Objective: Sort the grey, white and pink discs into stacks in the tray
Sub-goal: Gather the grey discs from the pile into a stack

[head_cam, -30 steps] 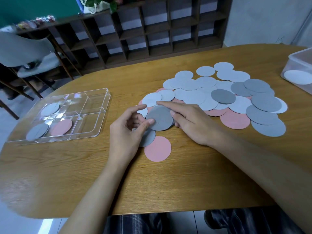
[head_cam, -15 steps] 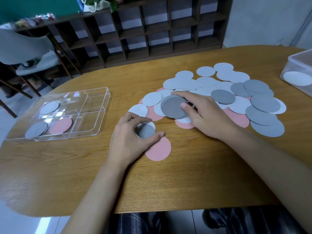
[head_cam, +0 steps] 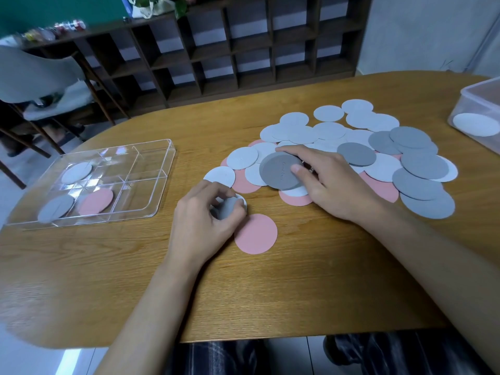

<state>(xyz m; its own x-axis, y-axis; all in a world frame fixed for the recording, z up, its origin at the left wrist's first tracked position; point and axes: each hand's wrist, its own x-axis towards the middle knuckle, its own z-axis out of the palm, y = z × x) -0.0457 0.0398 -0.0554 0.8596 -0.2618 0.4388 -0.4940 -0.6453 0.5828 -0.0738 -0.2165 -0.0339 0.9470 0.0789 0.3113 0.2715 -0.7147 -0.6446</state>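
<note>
A heap of grey, white and pink discs [head_cam: 359, 155] covers the right half of the wooden table. My right hand [head_cam: 327, 182] grips a dark grey disc [head_cam: 278, 171] at the heap's left edge, thumb on top and fingers round its rim. My left hand [head_cam: 205, 220] curls its fingers round a small grey disc [head_cam: 228, 208] lying on a white one, close to a lone pink disc [head_cam: 255, 234]. The clear tray [head_cam: 151, 209] at the left holds a white disc [head_cam: 77, 173], a grey disc [head_cam: 55, 208] and a pink disc [head_cam: 96, 201] in separate compartments.
A clear plastic box [head_cam: 479, 104] with a white disc inside stands at the table's right edge. Behind the table are a dark wooden shelf unit [head_cam: 216, 50] and a chair [head_cam: 35, 85]. Bare table lies in front of my hands.
My right hand carried the dark grey disc up and right onto the heap's left edge. My left hand closed its fingers round the small grey disc beside the lone pink one.
</note>
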